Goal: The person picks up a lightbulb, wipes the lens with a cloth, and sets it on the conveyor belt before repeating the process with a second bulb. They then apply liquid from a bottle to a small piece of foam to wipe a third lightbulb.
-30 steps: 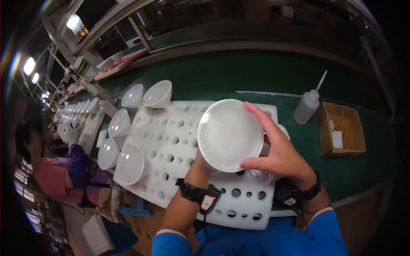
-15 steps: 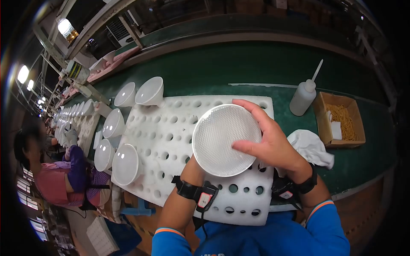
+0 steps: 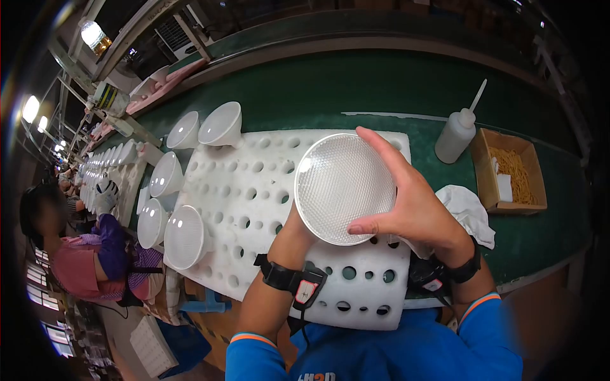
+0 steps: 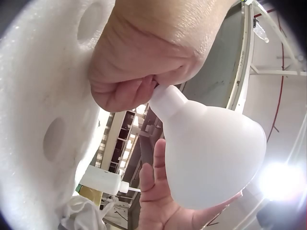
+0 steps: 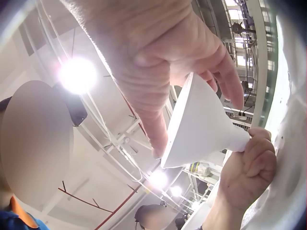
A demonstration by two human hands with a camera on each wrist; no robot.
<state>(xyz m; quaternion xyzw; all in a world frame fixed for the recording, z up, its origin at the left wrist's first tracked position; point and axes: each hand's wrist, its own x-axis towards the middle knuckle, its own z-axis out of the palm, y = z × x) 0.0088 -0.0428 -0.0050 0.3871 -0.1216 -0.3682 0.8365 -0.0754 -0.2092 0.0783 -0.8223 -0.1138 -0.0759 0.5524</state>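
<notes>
In the head view a white reflector bulb [image 3: 343,190] faces up with its round, textured lens. My left hand [image 4: 144,52] grips the bulb's narrow neck, fingers curled tightly round it in the left wrist view; from the head the bulb hides that hand. Across the lens rim spreads my right hand [image 3: 419,209], thumb at the near edge and fingers along the far right side. The right wrist view shows the right hand [image 5: 158,62] spanning the wide end of the bulb [image 5: 196,129]. Below lies a white foam board [image 3: 254,222] with rows of holes.
Several reflector bulbs [image 3: 185,238] stand along the board's left side. On the green bench [image 3: 305,89] are a squeeze bottle [image 3: 455,136], a cardboard box [image 3: 534,187] of yellowish strands and a white cloth [image 3: 467,213]. Another person [image 3: 89,267] sits at left.
My right thumb moved inward over the lens, then back to its near edge, while the fingers shifted round the rim. My left hand has stayed under the bulb.
</notes>
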